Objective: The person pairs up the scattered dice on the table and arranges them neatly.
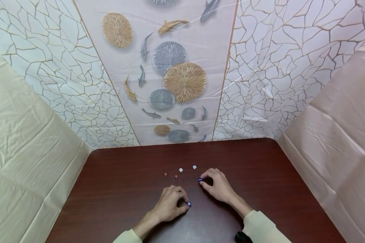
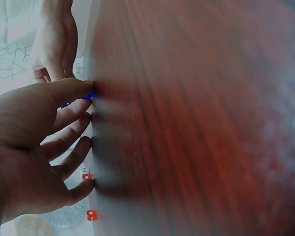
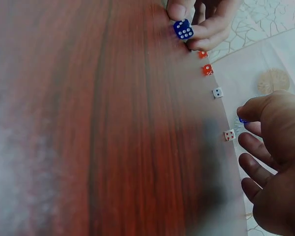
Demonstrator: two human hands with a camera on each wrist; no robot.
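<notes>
Between thumb and index finger, my left hand (image 1: 169,204) pinches a blue die (image 1: 189,204) with white pips, close over the table's near middle. Farther back and to the right, my right hand (image 1: 219,185) pinches a second blue die (image 1: 200,180) by its thumb and fingertip. In the right wrist view, the left hand's blue die (image 3: 183,29) shows its pips plainly, while the right hand's die (image 3: 242,120) is mostly hidden behind the thumb. Two white dice (image 1: 180,170) and two small red dice (image 1: 176,177) lie on the table beyond the hands.
The dark red-brown wooden table (image 1: 124,175) has rounded far corners. A patterned cloth (image 1: 182,50) with fish and round motifs hangs behind it, and plain beige cloth (image 1: 331,145) flanks both sides. A black object (image 1: 242,237) sits by the right sleeve.
</notes>
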